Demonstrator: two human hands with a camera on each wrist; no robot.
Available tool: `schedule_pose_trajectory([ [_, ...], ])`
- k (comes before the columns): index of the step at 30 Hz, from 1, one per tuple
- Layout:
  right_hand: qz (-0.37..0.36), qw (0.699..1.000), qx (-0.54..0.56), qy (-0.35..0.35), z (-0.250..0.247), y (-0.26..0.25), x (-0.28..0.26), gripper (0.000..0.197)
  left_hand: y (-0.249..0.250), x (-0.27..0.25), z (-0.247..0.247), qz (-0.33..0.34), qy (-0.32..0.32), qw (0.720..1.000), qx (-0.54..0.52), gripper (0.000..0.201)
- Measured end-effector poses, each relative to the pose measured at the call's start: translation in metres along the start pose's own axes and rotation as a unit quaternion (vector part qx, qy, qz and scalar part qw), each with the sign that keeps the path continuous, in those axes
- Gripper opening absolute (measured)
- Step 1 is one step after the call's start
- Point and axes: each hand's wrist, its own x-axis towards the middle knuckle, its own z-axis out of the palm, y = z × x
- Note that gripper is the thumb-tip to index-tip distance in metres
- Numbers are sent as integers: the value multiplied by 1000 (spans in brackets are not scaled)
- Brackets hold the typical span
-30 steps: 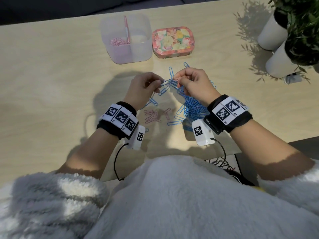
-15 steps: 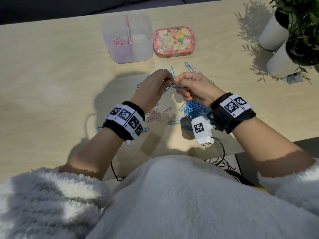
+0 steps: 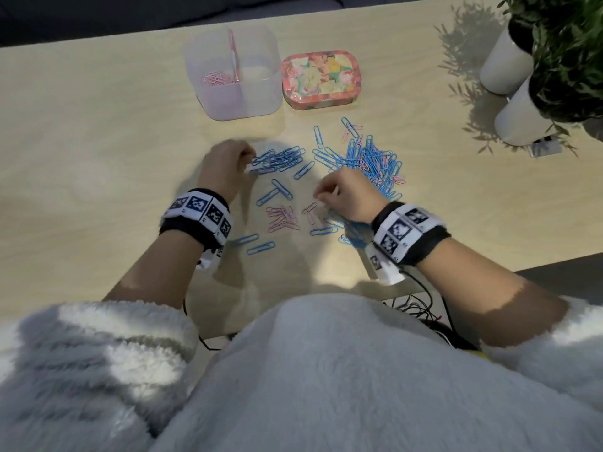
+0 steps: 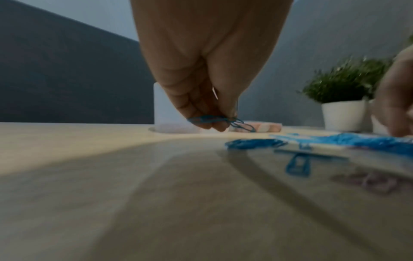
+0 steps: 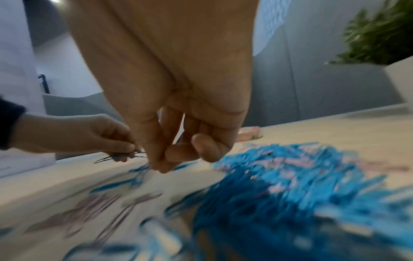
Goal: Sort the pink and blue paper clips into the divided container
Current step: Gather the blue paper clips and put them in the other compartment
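A clear divided container [image 3: 261, 93] stands at the back, with pink clips [image 3: 215, 78] in its left compartment. My left hand [image 3: 251, 161] [image 4: 220, 121] pinches a few blue paper clips [image 4: 212, 119] low over the table, at the left end of a small blue heap [image 3: 280, 159]. My right hand [image 3: 321, 199] [image 5: 170, 159] hovers with curled fingers just right of a small pink group [image 3: 282, 218]; I see nothing held in it. A big mixed pile [image 3: 372, 164], mostly blue, lies beyond it. Motion blurs the right wrist view.
A flowered tin [image 3: 321, 80] sits right of the container. Two white pots with green plants [image 3: 522, 115] stand at the far right. Loose blue clips [image 3: 261, 247] lie near the front by my left wrist. The table's front edge is close to my body.
The hands were together over the pile, both pinching a blue clip. They have parted: the left moved left and down with blue clips, the right drew back toward the pink group.
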Motion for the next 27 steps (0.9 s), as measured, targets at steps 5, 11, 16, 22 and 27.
schedule_pose_trajectory([
  [5, 23, 999, -37, 4, 38, -15, 1, 16, -9, -5, 4, 13, -42, 999, 23, 25],
  [11, -19, 999, 8, 41, 30, -19, -4, 23, -2, -28, 16, 122, -27, 987, 102, 28],
  [16, -30, 996, -79, 16, 10, 25, -34, 14, 20, -49, 37, 192, -91, 971, 114, 20],
  [22, -75, 991, -109, 22, 13, 53, -55, 18, 25, -59, 49, 223, -115, 960, 126, 13],
  [27, 53, 983, 17, 177, -11, 73, -47, 15, 41, -65, 58, 252, -110, 953, 125, 24],
])
